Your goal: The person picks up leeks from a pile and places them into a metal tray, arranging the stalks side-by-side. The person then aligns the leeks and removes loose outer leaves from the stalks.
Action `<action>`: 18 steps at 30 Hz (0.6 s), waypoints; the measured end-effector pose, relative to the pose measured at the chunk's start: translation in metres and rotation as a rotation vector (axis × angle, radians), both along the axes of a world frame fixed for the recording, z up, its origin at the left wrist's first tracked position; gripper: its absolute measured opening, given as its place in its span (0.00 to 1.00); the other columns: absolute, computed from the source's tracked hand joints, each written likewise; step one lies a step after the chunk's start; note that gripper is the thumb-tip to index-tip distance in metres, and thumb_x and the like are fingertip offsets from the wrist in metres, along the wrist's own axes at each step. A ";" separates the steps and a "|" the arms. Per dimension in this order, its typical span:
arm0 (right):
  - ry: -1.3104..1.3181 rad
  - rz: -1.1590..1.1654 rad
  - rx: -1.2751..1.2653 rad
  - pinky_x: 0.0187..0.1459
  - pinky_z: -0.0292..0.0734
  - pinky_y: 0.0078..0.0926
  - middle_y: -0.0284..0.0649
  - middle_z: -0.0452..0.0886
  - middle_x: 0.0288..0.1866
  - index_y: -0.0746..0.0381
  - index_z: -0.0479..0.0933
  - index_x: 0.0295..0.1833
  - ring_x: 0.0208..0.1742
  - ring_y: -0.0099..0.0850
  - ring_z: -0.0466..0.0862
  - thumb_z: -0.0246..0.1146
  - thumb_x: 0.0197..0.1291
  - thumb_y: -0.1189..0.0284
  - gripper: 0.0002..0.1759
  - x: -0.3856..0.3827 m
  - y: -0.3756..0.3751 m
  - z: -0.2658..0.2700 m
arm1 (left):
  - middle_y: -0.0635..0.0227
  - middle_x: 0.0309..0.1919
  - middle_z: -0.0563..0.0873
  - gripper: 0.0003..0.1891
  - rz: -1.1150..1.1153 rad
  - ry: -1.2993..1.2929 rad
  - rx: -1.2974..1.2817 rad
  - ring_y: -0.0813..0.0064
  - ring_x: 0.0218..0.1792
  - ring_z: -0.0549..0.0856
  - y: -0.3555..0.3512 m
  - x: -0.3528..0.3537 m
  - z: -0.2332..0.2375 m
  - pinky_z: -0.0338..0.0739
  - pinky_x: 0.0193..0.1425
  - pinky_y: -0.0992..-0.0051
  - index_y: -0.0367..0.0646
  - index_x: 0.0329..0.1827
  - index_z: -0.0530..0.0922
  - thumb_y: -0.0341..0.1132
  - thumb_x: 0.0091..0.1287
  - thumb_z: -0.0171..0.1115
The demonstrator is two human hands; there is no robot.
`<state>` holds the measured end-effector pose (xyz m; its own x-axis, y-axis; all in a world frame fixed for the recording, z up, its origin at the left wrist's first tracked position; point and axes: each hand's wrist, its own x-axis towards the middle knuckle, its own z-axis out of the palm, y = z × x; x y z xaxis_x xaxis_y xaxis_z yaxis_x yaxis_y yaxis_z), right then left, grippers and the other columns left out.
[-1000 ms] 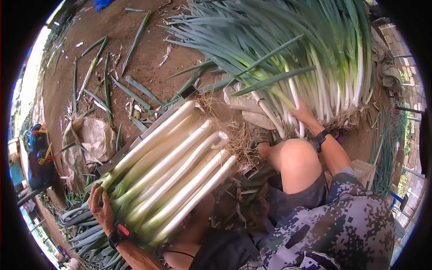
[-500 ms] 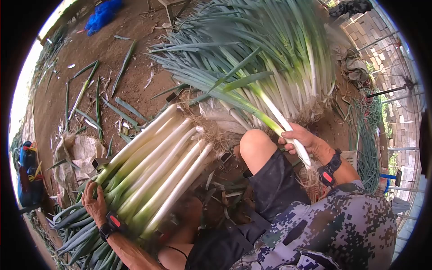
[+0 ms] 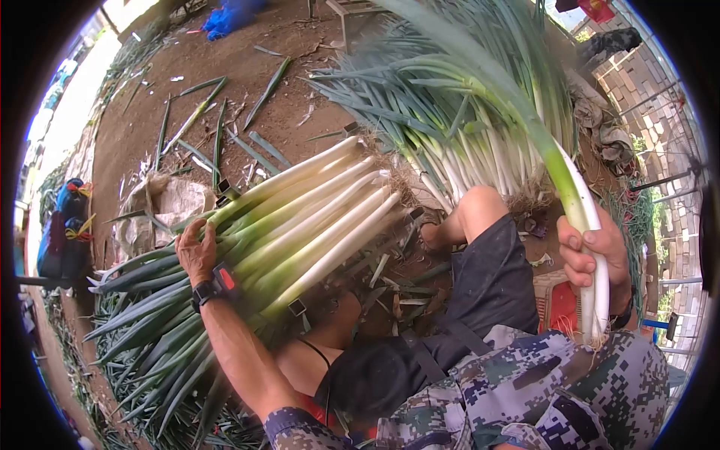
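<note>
My right hand (image 3: 596,251) is wrapped round the white shanks of a long green onion (image 3: 571,196), which looks like two stalks pressed together. Its roots hang down by my camouflage shirt, and its green leaves reach up past the top of the view. On my left lies a row of thick green onions (image 3: 322,225), white ends and roots pointing away to the right, leaves fanning to the lower left. The curled fingers of my left hand (image 3: 196,251) grip the far edge of this row, where white turns green. Their tips are partly hidden.
A big heap of green onions (image 3: 480,112) lies on the soil beyond my knee. Metal tube ends (image 3: 298,307) of a rack show beside the row. Loose leaves (image 3: 268,91) litter the ground. A sack (image 3: 154,217) lies at left, and a red-and-pale crate (image 3: 553,300) stands by my leg.
My right hand has lifted the green onion away from the heap, toward my right side, and turned it more upright. The left hand stays on the row. The view has shifted left.
</note>
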<state>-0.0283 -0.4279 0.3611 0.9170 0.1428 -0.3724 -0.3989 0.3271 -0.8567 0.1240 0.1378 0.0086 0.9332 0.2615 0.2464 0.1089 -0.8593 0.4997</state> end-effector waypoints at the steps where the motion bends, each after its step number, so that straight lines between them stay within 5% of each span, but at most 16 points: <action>1: -0.016 -0.018 -0.015 0.16 0.74 0.23 0.44 0.71 0.38 0.62 0.53 0.76 0.21 0.22 0.71 0.63 0.64 0.78 0.38 -0.006 0.008 0.010 | 0.67 0.50 0.90 0.14 -0.003 -0.026 -0.059 0.62 0.55 0.85 -0.001 0.003 -0.001 0.66 0.71 0.62 0.50 0.47 0.88 0.47 0.66 0.66; 4: -0.177 0.078 -0.093 0.14 0.72 0.22 0.41 0.68 0.35 0.65 0.48 0.79 0.18 0.21 0.69 0.63 0.67 0.77 0.41 -0.016 0.033 0.020 | 0.65 0.46 0.91 0.13 0.025 -0.103 -0.146 0.59 0.50 0.86 -0.005 0.003 -0.004 0.69 0.68 0.65 0.48 0.44 0.89 0.45 0.65 0.67; 7: -0.330 0.161 -0.150 0.14 0.71 0.21 0.42 0.71 0.35 0.67 0.52 0.77 0.17 0.21 0.69 0.62 0.65 0.78 0.38 -0.007 0.058 0.024 | 0.62 0.47 0.91 0.13 0.043 -0.115 -0.451 0.68 0.49 0.88 -0.009 -0.003 0.008 0.78 0.59 0.66 0.42 0.50 0.88 0.40 0.68 0.68; 10: -0.530 0.238 -0.312 0.19 0.73 0.19 0.45 0.76 0.37 0.70 0.55 0.75 0.21 0.20 0.72 0.60 0.62 0.78 0.37 0.008 0.094 0.008 | 0.62 0.48 0.90 0.13 0.037 -0.427 -0.776 0.73 0.50 0.87 -0.030 -0.049 0.041 0.80 0.58 0.69 0.39 0.55 0.86 0.35 0.72 0.66; 15: -1.470 0.665 -0.868 0.28 0.79 0.27 0.44 0.80 0.43 0.64 0.54 0.79 0.32 0.29 0.82 0.56 0.59 0.86 0.40 0.120 0.129 -0.074 | 0.62 0.44 0.88 0.07 0.349 -0.622 -0.456 0.71 0.45 0.85 -0.085 -0.170 0.086 0.79 0.54 0.70 0.35 0.49 0.85 0.24 0.72 0.63; 17: -1.537 0.663 -0.979 0.36 0.82 0.35 0.45 0.82 0.47 0.57 0.56 0.79 0.38 0.34 0.84 0.63 0.60 0.82 0.43 0.145 0.154 -0.127 | 0.60 0.41 0.88 0.06 0.478 -0.650 -0.446 0.68 0.43 0.86 -0.106 -0.202 0.079 0.80 0.54 0.69 0.32 0.47 0.84 0.22 0.71 0.62; 18: -1.584 0.663 -1.019 0.40 0.83 0.40 0.46 0.82 0.49 0.54 0.57 0.79 0.41 0.38 0.85 0.67 0.59 0.79 0.44 0.159 0.162 -0.159 | 0.63 0.44 0.87 0.09 0.487 -0.567 -0.344 0.75 0.44 0.87 -0.112 -0.220 0.077 0.82 0.52 0.75 0.34 0.53 0.83 0.26 0.75 0.61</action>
